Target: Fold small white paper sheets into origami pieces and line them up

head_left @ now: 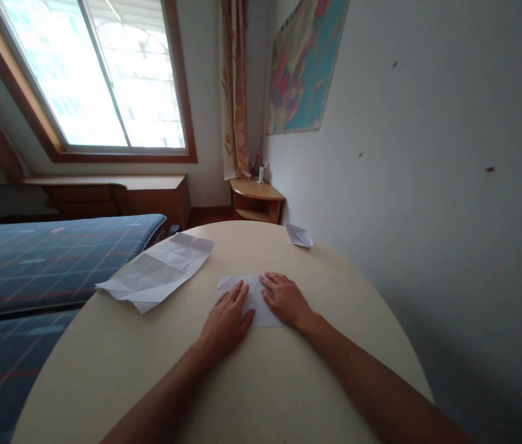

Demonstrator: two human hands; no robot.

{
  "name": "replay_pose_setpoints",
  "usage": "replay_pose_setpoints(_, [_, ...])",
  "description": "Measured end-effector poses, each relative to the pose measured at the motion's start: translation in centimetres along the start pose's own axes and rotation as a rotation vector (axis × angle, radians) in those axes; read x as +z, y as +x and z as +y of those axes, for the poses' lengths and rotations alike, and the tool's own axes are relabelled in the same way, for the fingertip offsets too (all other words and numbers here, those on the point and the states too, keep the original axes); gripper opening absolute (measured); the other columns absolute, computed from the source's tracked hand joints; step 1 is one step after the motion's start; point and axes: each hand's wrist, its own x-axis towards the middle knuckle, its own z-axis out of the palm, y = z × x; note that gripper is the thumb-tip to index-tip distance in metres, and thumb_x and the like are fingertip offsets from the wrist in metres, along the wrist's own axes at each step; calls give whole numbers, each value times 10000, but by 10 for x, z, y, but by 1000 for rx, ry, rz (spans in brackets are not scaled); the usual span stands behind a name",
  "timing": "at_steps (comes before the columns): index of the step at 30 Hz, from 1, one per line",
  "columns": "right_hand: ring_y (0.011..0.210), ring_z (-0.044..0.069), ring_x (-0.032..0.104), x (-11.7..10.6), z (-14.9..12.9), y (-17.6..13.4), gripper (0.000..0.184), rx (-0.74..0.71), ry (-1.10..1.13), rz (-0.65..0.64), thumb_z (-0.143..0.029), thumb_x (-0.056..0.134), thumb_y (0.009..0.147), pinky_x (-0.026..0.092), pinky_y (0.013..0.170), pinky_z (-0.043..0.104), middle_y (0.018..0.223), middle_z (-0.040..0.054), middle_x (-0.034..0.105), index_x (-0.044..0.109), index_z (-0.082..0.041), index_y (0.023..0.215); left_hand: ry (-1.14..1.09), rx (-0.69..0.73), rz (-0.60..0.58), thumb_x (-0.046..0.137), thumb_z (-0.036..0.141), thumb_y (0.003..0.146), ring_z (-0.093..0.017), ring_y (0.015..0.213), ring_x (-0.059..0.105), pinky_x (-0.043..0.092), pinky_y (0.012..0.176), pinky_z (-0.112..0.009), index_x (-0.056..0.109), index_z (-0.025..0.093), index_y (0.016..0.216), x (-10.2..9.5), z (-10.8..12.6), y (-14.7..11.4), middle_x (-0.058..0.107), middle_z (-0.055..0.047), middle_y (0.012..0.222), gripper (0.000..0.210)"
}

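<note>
A small white sheet of paper (261, 316) lies flat on the round cream table (261, 388). Across its left part rests my left hand (227, 316), fingers stretched forward and thumb out to the side. My right hand (287, 300) lies on the paper's right part, palm down, its fingers reaching over the upper edge area. Both hands press on the paper without gripping it, and they cover much of its two sides.
A larger creased sheet of paper (168, 265) lies at the table's left edge. Near the far right rim sits a small folded paper (298, 235). A plaid mattress (57, 265) borders the table on the left; a wall (427, 216) stands on the right.
</note>
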Motion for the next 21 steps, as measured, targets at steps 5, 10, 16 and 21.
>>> replay_pose_setpoints(5, [1357,253,443,0,-4,6,464,22,-23,-35,-327,433,980,324,1143,416,1456,134,521,551,-164,1398,99,-103,-144,376,380,996,-279,1476,275,255,1205,-480,378,123,1500,-3,3,0,319,-106,1586,565])
replay_pose_setpoints(10, [1353,236,456,-2,-5,6,405,-44,36,1,-322,475,968,322,1148,395,1462,125,516,630,-206,1324,178,-173,-181,326,421,1009,-280,1498,200,215,1212,-491,306,128,1534,-6,-2,1,245,-82,1609,601])
replay_pose_setpoints(16, [1453,306,305,-9,-1,-7,570,-268,70,-215,-517,459,968,184,1190,551,1572,81,367,433,-276,1483,202,-186,-177,347,541,986,-297,1500,189,210,1202,-507,303,206,1541,-6,-25,-1,222,-69,1621,650])
replay_pose_setpoints(21, [1503,346,130,-18,0,-13,827,-255,55,-338,-731,407,895,111,1208,539,1632,109,194,262,-260,1559,288,-306,-97,380,546,973,-364,1477,239,246,1173,-544,353,157,1519,-8,-34,-4,284,-136,1600,671])
